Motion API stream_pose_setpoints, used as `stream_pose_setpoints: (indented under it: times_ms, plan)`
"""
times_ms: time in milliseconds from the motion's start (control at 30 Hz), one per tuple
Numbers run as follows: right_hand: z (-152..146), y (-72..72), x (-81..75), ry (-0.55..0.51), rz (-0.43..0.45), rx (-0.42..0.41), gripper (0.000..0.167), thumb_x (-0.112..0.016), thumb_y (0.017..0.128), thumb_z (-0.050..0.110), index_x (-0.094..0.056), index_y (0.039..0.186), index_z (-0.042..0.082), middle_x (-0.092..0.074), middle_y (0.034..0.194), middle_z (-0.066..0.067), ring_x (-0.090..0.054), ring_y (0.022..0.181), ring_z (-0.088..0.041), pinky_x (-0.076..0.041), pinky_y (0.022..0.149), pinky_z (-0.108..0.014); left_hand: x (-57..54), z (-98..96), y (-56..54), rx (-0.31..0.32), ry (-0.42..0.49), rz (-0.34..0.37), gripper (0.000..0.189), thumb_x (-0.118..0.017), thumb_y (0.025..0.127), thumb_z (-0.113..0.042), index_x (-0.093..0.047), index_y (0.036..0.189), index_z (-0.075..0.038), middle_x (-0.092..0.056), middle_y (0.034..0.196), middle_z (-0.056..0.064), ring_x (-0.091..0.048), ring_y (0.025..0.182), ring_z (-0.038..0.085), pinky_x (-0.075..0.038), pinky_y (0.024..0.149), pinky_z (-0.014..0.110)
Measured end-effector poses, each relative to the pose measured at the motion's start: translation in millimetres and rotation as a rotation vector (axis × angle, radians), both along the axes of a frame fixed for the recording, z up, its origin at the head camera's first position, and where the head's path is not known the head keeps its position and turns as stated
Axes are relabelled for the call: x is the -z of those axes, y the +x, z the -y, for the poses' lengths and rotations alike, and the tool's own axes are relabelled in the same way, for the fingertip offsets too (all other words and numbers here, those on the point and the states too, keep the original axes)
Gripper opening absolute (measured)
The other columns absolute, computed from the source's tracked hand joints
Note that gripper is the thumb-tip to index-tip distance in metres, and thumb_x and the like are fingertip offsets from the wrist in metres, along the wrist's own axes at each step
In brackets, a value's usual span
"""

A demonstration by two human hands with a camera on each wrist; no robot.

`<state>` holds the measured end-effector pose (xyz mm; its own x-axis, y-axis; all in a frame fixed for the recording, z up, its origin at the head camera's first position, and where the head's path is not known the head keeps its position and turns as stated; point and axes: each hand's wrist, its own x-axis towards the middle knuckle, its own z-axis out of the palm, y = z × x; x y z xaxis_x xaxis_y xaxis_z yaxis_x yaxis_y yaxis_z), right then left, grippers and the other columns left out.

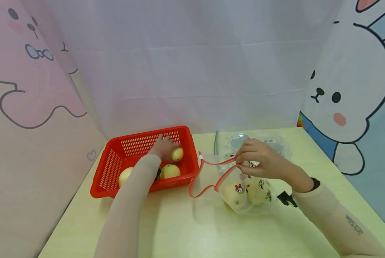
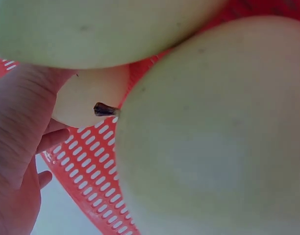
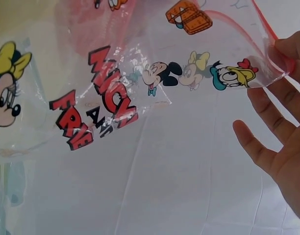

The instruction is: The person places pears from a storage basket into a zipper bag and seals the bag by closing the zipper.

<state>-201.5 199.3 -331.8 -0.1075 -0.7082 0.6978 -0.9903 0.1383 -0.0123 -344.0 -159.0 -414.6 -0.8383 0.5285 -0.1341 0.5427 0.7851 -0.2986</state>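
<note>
My left hand is inside the red basket, its fingers and thumb around a pale yellow pear near the right end. The left wrist view shows the thumb along that pear's side, with other fingertips behind it; part of the grip is hidden. Two more pears appear large there, one with a dark stem. At the right, my right hand pinches the red-edged mouth of a clear cartoon-print plastic bag. Pears show through the bag's lower part on the table.
Behind the right hand lie more clear printed plastic bags on the pale table. Another pear sits in the basket's left part, partly hidden by the left sleeve. A white curtain hangs along the table's back edge.
</note>
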Motion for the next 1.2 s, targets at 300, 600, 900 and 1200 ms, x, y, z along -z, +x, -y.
stream_pose_setpoints:
  times_ms: [300, 600, 900, 1200]
  plan:
    - [2, -0.5, -1.2, -0.012, -0.037, -0.006, 0.029, -0.053, 0.102, 0.028, -0.07, 0.084, 0.012, -0.069, 0.087, 0.002, -0.052, 0.074, -0.012, -0.037, 0.067, -0.025, -25.3, -3.5, 0.1, -0.037, 0.018, 0.0, 0.072, -0.077, 0.076, -0.045, -0.053, 0.142, -0.029, -0.064, 0.124, 0.011, -0.045, 0.124, 0.033, -0.023, 0.11, 0.059]
    - [2, -0.5, -2.9, -0.027, -0.043, -0.018, 0.028, -0.054, 0.102, 0.028, -0.07, 0.085, 0.013, -0.069, 0.087, 0.001, -0.053, 0.074, -0.014, -0.039, 0.065, -0.027, -50.8, 1.7, 3.4, -0.046, 0.131, -0.027, 0.074, -0.078, 0.072, -0.047, -0.054, 0.139, -0.027, -0.058, 0.119, 0.016, -0.042, 0.118, 0.036, -0.027, 0.102, 0.056]
    - [2, -0.3, -1.3, -0.027, -0.034, -0.015, 0.028, -0.054, 0.102, 0.028, -0.07, 0.085, 0.013, -0.069, 0.087, 0.001, -0.053, 0.075, -0.014, -0.04, 0.066, -0.028, -67.6, 8.8, 13.2, 0.002, 0.319, -0.079, 0.079, -0.077, 0.067, -0.049, -0.053, 0.139, -0.025, -0.056, 0.111, 0.014, -0.043, 0.109, 0.033, -0.029, 0.094, 0.055]
    - [3, -0.3, -1.1, -0.037, -0.046, -0.018, 0.027, -0.054, 0.102, 0.028, -0.069, 0.085, 0.013, -0.069, 0.086, 0.001, -0.054, 0.075, -0.015, -0.041, 0.067, -0.029, -76.2, 13.2, 32.8, 0.059, 0.459, -0.132, 0.084, -0.084, 0.064, -0.044, -0.054, 0.139, -0.021, -0.055, 0.109, 0.014, -0.042, 0.113, 0.035, -0.028, 0.093, 0.057]
